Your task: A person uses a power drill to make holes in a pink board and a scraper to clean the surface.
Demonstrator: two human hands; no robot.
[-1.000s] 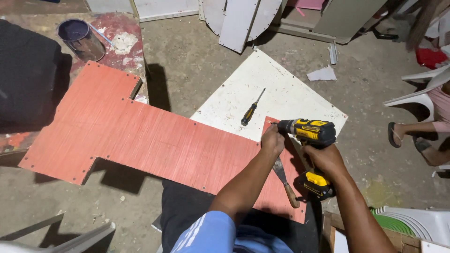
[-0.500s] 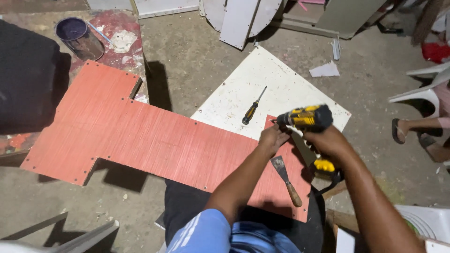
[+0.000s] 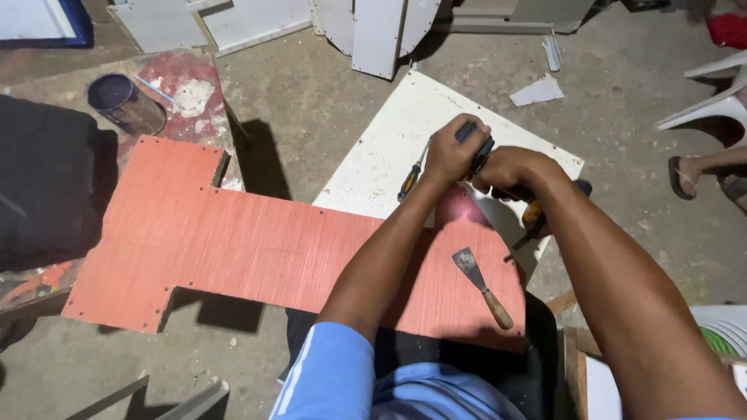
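Note:
Both my hands clasp a cordless drill (image 3: 476, 148) that is mostly hidden under them; only its black body and a yellow bit by the wrist show. My left hand (image 3: 451, 152) wraps its top, and my right hand (image 3: 517, 171) holds the handle just behind. The drill stands over the far right edge of a red stepped board (image 3: 233, 241), where a pink glow (image 3: 461, 208) lights the surface. A putty knife (image 3: 482, 284) with a wooden handle lies on the red board below my hands. A screwdriver (image 3: 410, 179) lies on the white board (image 3: 381, 148) beside my left wrist.
A dark paint can (image 3: 124, 101) stands at the upper left on a stained slab. White panels (image 3: 373, 31) lean along the top. Another person's sandalled foot (image 3: 692, 175) and a white plastic chair (image 3: 716, 85) are at the right. A dark cloth (image 3: 43, 187) covers the left.
My hands have moved the drill from beside the board's right end to its far edge, turning it downward so the hands now cover it. The view has shifted closer.

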